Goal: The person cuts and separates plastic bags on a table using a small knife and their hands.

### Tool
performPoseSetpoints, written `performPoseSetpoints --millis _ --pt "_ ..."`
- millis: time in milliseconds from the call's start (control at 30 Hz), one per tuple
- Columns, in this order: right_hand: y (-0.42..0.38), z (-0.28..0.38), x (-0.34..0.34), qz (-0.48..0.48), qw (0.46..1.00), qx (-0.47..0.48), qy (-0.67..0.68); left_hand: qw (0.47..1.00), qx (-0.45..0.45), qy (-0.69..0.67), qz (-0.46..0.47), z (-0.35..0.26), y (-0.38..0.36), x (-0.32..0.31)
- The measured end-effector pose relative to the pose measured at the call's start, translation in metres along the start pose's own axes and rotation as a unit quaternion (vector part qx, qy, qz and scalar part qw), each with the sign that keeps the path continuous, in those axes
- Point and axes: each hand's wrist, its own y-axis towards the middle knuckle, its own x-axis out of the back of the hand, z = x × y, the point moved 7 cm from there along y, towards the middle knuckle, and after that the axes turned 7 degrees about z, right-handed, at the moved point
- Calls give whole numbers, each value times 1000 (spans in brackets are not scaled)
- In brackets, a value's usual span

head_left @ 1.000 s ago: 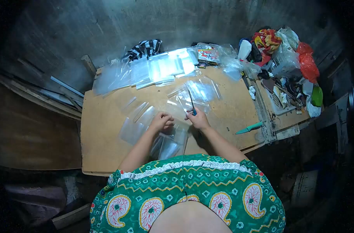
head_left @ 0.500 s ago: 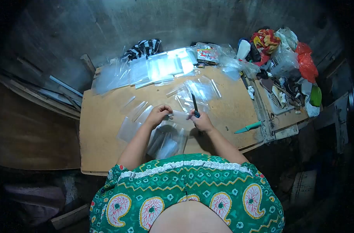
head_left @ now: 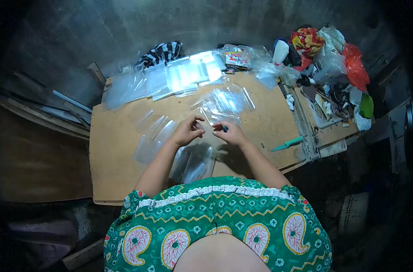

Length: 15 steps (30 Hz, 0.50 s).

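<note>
My left hand (head_left: 189, 130) is over the middle of the wooden table (head_left: 113, 149), fingers curled and thumb apart, with nothing clearly visible between them. To its right, my right hand (head_left: 230, 133) is closed round a dark cutter (head_left: 224, 128), of which only a small part shows. Clear plastic sheets (head_left: 195, 165) lie on the table below my hands, near my body. More clear pieces (head_left: 159, 129) are at the left, and a loose pile of small plastic pieces (head_left: 229, 102) lies just beyond my hands.
Stacked clear plastic sheets (head_left: 159, 81) lie at the back left, beside a printed box (head_left: 237, 57). A green-handled knife (head_left: 288, 143) lies at the right. Beyond it are a cluttered tray (head_left: 323, 119), a red bag (head_left: 355, 68) and cloths.
The clear piece that stretched between my hands is no longer seen there. My left hand has opened somewhat, and the cutter's long upright blade no longer shows. The whole view has shifted slightly.
</note>
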Motion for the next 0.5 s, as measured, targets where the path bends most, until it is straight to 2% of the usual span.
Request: performPoseSetpoints --millis 100,133,267,500 --pt "2 13 -4 3 998 -22 -59 999 3 33 2 0 4 -5" --pt "6 8 -5 -10 998 7 -66 998 5 57 2 1 5 -6" --pt "3 9 -6 -15 997 11 -78 994 9 106 1 -4 5 -8" --pt "7 -6 -7 -17 998 -1 -68 997 11 77 -21 10 11 -6"
